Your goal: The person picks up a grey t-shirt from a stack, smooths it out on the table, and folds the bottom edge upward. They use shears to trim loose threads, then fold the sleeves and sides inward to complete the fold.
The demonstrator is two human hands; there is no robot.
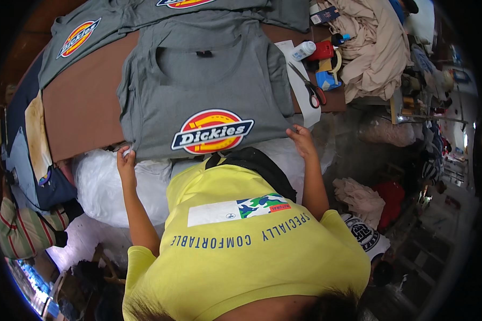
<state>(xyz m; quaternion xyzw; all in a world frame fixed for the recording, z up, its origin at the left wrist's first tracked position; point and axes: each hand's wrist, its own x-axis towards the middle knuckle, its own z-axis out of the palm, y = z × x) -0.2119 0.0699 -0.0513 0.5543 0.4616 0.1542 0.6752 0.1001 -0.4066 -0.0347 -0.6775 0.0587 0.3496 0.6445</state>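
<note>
A grey T-shirt [209,88] lies spread on a brown table [85,101], its neckline away from me. Its red, yellow and dark blue oval print [213,132] faces up close to the table's front edge. The near left corner of the shirt is pinched in my left hand [126,163]. My right hand [304,141] pinches the near right corner, so the fabric stretches between both hands. Scissors [308,85] with red and black handles rest on a white paper strip [308,115], right of the shirt.
More grey shirts [99,29] lie at the table's far side. Right of the shirt stand a white bottle [303,50] and a blue tape dispenser [327,80], beside heaped beige cloth [377,53]. White plastic bags [107,187] bulge below the front edge. Another person's striped sleeve [27,227] shows at left.
</note>
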